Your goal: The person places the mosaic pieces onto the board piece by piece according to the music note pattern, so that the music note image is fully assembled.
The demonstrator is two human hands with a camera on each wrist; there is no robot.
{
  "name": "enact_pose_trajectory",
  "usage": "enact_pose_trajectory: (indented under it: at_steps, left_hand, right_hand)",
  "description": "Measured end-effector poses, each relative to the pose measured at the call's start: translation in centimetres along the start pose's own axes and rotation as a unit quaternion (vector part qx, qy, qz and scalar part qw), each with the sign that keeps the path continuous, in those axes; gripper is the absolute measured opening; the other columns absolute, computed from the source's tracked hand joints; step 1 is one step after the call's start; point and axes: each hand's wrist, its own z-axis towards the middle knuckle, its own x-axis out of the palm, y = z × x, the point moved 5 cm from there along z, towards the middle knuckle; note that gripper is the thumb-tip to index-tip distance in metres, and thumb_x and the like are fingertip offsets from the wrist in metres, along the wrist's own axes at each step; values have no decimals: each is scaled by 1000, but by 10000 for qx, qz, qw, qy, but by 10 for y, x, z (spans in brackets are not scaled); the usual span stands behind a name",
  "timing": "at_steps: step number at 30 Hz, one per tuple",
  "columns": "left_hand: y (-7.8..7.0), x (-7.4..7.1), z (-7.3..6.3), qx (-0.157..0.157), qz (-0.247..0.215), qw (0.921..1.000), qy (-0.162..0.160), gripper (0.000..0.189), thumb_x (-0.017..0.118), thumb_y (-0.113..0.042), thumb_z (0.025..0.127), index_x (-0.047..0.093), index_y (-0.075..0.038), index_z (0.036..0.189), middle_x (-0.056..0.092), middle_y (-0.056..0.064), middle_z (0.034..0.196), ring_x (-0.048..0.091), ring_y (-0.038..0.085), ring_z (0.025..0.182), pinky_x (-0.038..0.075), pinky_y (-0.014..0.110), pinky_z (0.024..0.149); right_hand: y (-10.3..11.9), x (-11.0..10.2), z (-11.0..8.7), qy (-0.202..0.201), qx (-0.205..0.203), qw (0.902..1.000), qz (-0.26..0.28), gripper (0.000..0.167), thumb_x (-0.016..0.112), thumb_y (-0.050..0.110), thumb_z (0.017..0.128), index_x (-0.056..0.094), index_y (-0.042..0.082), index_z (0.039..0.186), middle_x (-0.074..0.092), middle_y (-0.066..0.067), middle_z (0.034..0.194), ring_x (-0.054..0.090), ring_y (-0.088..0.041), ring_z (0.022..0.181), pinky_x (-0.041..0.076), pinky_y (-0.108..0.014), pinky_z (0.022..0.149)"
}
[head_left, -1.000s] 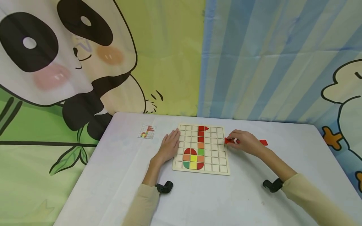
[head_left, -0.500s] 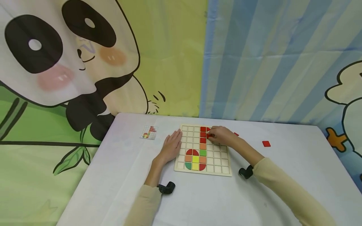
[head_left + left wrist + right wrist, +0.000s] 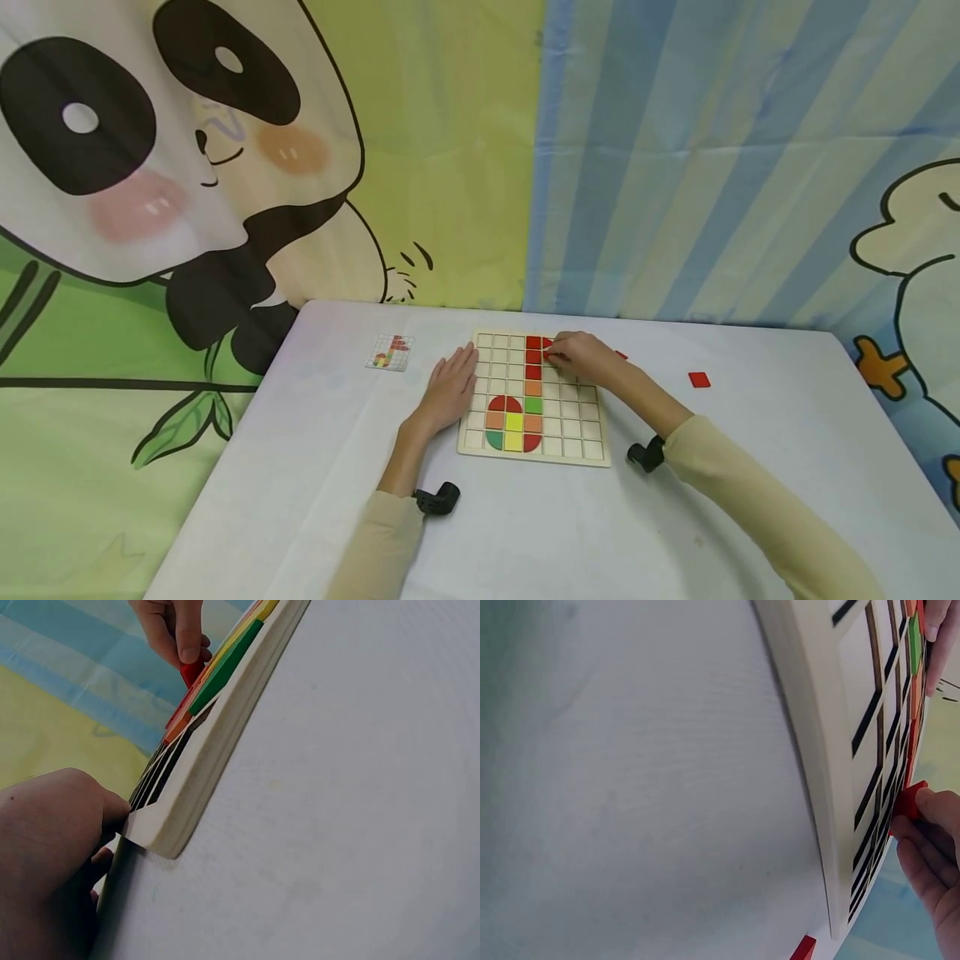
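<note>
A pale wooden grid board [image 3: 570, 452] lies on the white table. A column of red squares [image 3: 533, 357] runs down it to an orange and a green square [image 3: 533, 405]; lower left sit yellow squares [image 3: 513, 432] and rounded red and green pieces. My left hand [image 3: 448, 392] rests along the board's left edge, fingers extended; in the left wrist view its thumb side meets the board's corner. Over the upper part of the board, my right hand [image 3: 588, 358] pinches a small red block [image 3: 910, 801] between thumb and fingers, just right of the red column. My fingers partly cover that block.
A small printed pattern card [image 3: 391, 352] lies left of the board. To the right lies a red square [image 3: 699, 380]; another red piece [image 3: 621, 355] shows partly behind my right hand. Printed fabric [image 3: 712, 167] hangs behind the table's far edge.
My right hand has moved left from beside the board's right edge to over the grid, bringing the red block next to the red column. My left hand stays at the board's edge.
</note>
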Motion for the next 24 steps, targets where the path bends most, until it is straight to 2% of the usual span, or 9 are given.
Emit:
enact_pose_trajectory:
  at_steps: [12,18,21,24]
  left_hand:
    - [2,0,1,32,39,10000,-19,56,37,-24,113,26,-5,164,17,9,174,13,28,162,6,51,132]
    - [2,0,2,65,85,9999,-16,56,37,-24,112,26,-5,164,17,9,174,13,28,162,7,51,131]
    - [2,1,2,75,65,9999,-14,56,37,-24,112,26,-5,164,17,9,174,13,28,162,7,51,131]
    - [3,1,1,50,80,9999,-43,55,37,-23,112,27,-4,163,18,10,174,14,28,162,7,52,131]
  right_hand:
    - [0,-1,0,-152,-24,9998,137,12,72,4,95,79,-4,100,72,-12,91,70,-26,84,61,-37,75]
    - [1,3,-3,-370,-78,9991,172,6,72,-4,92,78,-3,93,66,-12,88,67,-26,80,59,-34,71]
    - [1,4,-6,-359,36,9991,203,8,71,-4,93,78,-4,96,68,-14,92,69,-29,84,61,-37,74]
    - [1,3,-9,-242,187,9986,427,17,69,-1,96,75,-9,110,72,-21,104,71,-34,95,62,-41,81]
